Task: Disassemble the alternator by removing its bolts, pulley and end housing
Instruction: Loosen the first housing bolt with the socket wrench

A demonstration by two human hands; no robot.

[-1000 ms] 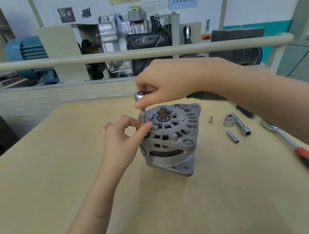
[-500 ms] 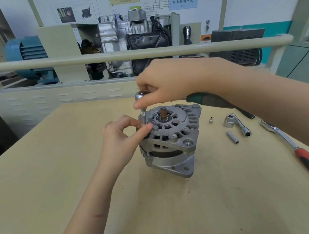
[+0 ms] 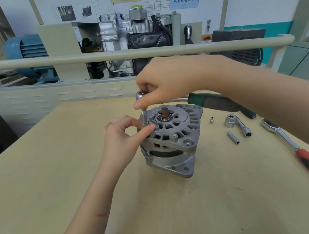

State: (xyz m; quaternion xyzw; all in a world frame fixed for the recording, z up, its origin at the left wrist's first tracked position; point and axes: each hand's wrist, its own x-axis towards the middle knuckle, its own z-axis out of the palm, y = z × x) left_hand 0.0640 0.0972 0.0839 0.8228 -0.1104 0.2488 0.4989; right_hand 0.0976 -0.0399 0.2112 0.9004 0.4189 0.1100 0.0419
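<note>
Left hand [image 3: 121, 137]: thumb and forefinger pinch the base of the socket extension [image 3: 144, 117], right where it meets the bolt at the alternator's left rim; the other fingers are curled behind and hard to read. Right hand [image 3: 163, 83]: fingers curled over the ratchet head [image 3: 141, 95], thumb tip pressing down at its underside — the green-handled ratchet [image 3: 216, 101] runs off to the right beneath the forearm.

Alternator [image 3: 171, 139] stands upright near the middle of the wooden table [image 3: 63, 178], shaft end up, resting on its lower mounting flange. No pulley on the shaft; the bare spindle [image 3: 164, 113] and bearing show, so judged mid-way, through-bolt stage.

Handling notes: cast aluminium housing over an iron core — likely heavy for its size, rigid, not fragile, though the thin vent ribs could chip. The narrow flange base looks tippy under sideways torque; best steadied by the body or a mounting ear, not the ribs. Bolt is small and smooth, liable to drop once free, so the pinch at the socket seems sensible.

To the right, well apart: a large socket [image 3: 229, 121], an L-shaped socket wrench [image 3: 242, 125], a slim deep socket [image 3: 233, 137], a tiny adapter [image 3: 212, 120], and a red-handled ratchet [image 3: 298, 148].
</note>
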